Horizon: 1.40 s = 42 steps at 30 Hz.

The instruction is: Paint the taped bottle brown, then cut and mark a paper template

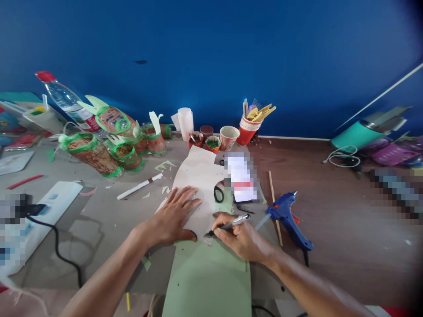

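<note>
Head view showed your left hand (176, 211) lying flat on the white paper (200, 176), fingers spread and gripping nothing, while your right hand (236, 237) had thumb and fingers together, clamped on a silver-and-black pen (237, 221). The step in hand looked like marking: the pen's point was at the paper's near edge, beside a small sketched patch. A further stroke would have called for that left palm pressing steadily and the pen kept low and slanted. The paper lay in front of you on the grey tabletop (105, 237), partly over a pale green sheet (211, 277) that reached the near edge. It looked thin and plain, with a curved left side and a notch cut into the right, near the phone (243, 178). A blue hot glue gun (291, 220) rested beyond your right hand.
</note>
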{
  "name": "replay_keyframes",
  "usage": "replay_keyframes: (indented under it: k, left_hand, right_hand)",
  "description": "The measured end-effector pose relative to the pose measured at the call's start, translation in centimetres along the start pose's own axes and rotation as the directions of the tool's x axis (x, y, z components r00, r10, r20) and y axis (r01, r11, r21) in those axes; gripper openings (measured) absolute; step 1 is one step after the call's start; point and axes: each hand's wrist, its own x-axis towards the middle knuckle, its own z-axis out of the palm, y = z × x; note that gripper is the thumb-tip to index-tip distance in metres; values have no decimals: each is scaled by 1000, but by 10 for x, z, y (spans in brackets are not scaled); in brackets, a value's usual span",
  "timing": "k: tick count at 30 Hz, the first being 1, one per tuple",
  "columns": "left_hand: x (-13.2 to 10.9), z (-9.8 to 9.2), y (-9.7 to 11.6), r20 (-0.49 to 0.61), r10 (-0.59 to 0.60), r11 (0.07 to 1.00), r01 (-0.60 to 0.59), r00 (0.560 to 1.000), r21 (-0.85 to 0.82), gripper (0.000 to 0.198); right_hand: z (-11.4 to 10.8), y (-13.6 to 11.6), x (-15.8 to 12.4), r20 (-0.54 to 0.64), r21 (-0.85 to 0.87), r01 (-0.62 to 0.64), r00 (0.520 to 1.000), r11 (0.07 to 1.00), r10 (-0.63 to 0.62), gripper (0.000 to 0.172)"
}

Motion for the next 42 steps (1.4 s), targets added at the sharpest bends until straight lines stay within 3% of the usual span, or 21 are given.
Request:
replay_keyframes:
  k: [4,11,17,42]
  left_hand:
    - [0,0,0,-12,1,1000,-1,1000,4,92]
    - [1,-1,2,4,-15,1000,15,1000,18,90]
    - [1,-1,3,-5,-12,1000,12,1000,1,91]
    - [-1,4,-1,-48,25,1000,-24,999,10,91]
  right_hand:
    - [1,1,0,8,35,-12,1000,999,11,11]
    - [-10,14,7,-148,368,-167,961,915,235,20]
    - [-10,9,6,-46,335,-131,987,933,155,14]
    - [-6,7,5,-19,165,-82,996,983,86,10]
